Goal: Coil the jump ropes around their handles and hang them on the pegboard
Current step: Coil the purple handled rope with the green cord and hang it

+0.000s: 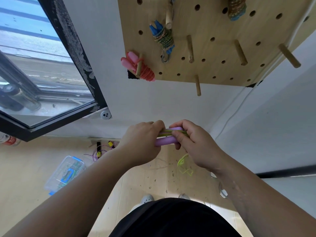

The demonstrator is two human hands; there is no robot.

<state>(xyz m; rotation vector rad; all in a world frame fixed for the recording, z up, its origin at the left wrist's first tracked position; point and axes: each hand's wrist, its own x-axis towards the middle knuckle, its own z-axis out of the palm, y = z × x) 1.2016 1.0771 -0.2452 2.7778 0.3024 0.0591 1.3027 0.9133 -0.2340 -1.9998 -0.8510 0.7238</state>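
Note:
Two purple jump-rope handles [166,140] lie side by side between my hands, below the wooden pegboard [215,48]. My left hand [142,142] grips their left end. My right hand [193,142] curls round their right end and pinches the yellow-green rope [183,164], which runs between the handles and hangs in loops under my right wrist. On the pegboard hang a pink coiled rope [138,66], a blue-handled coiled rope [163,37] and another blue-handled coil [236,8] at the top edge.
Several bare wooden pegs [240,52] stick out of the board. On the floor lie a clear plastic box with blue clips [65,173], a black-and-yellow-handled rope [100,150] and a white cable [223,192]. An open window [42,65] fills the left.

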